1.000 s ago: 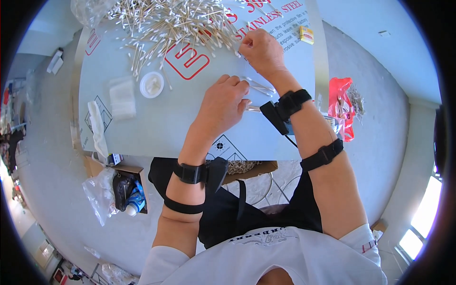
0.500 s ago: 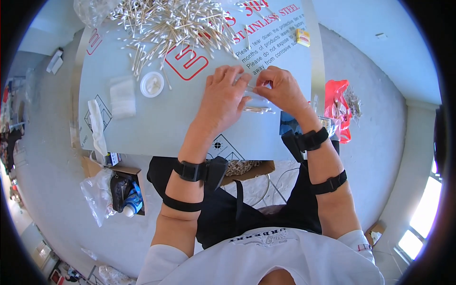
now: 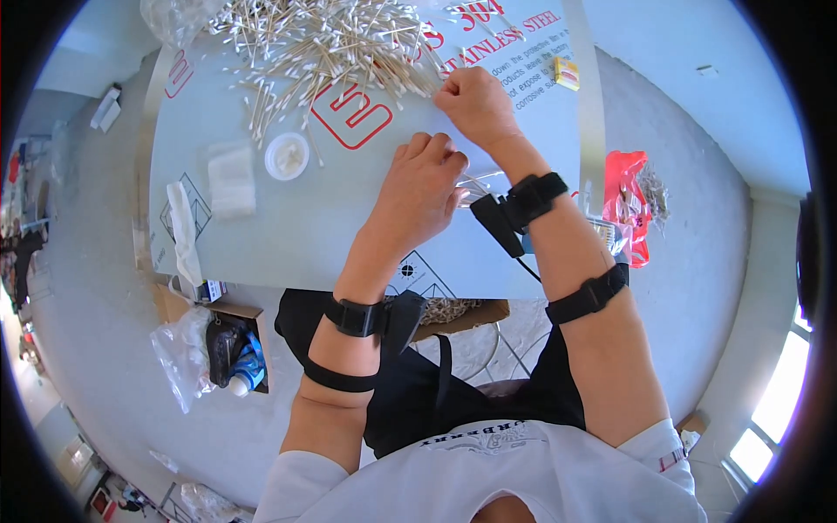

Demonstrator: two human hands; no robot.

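A large loose pile of cotton swabs point(image 3: 340, 52) with pale sticks and white tips covers the far part of the table. My right hand point(image 3: 478, 106) is at the pile's right edge, fingers curled closed; whatever is in its fingertips is hidden. Nearer to me, my left hand point(image 3: 423, 187) rests low over the table with bent fingers. Its thumb and fingers close on the edge of a clear plastic packet point(image 3: 479, 185) that holds several swabs. My right wrist strap and forearm partly cover that packet.
On the table's left are a round white tub point(image 3: 287, 157), a stack of white pads point(image 3: 232, 180) and a white strip point(image 3: 183, 231). A small yellow box point(image 3: 567, 73) lies far right. Beyond the right edge hangs a red bag point(image 3: 626, 200). An open carton point(image 3: 237, 349) stands lower left.
My right hand has left the packet beside my left hand and moved away from me to the swab pile's edge. My left hand has stayed nearly in place.
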